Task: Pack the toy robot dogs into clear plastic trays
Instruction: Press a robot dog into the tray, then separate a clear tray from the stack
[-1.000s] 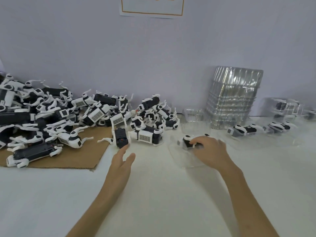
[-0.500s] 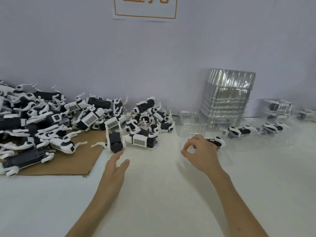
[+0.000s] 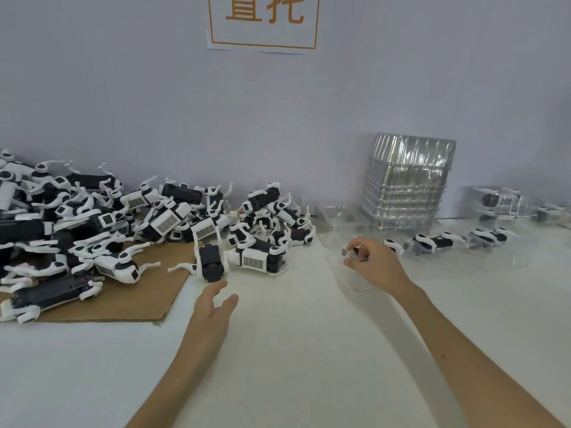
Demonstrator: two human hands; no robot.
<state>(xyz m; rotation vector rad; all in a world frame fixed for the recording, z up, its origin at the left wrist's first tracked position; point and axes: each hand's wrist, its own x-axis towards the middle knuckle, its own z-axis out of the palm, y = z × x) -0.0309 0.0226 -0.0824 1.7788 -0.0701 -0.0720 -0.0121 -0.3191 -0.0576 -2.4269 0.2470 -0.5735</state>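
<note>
Head view: bare table point(image 3: 293, 350) lies open between and in front of your arms, from 5 to 7 o'clock. At 9 to 10 o'clock the pile of dogs point(image 3: 123, 217) sprawls over the cardboard point(image 3: 123, 298), whose corner ends near your left wrist. Your left hand point(image 3: 213, 307) is spread, fingers straight, holding nothing, just short of the black dog point(image 3: 211, 262) standing at the cardboard's edge. At 1 o'clock your right hand point(image 3: 375, 265) curls its fingers round a toy dog point(image 3: 391, 244) lying in the clear tray point(image 3: 346, 273); the hand hides most of it, and the tray's rim is faint. Behind it stands the stack of trays point(image 3: 404, 186), with packed dogs point(image 3: 432, 240) running to 2 o'clock, blurred and cut off at the frame. A second ago that hand lay flat over the dog; your left hand has barely shifted.
</note>
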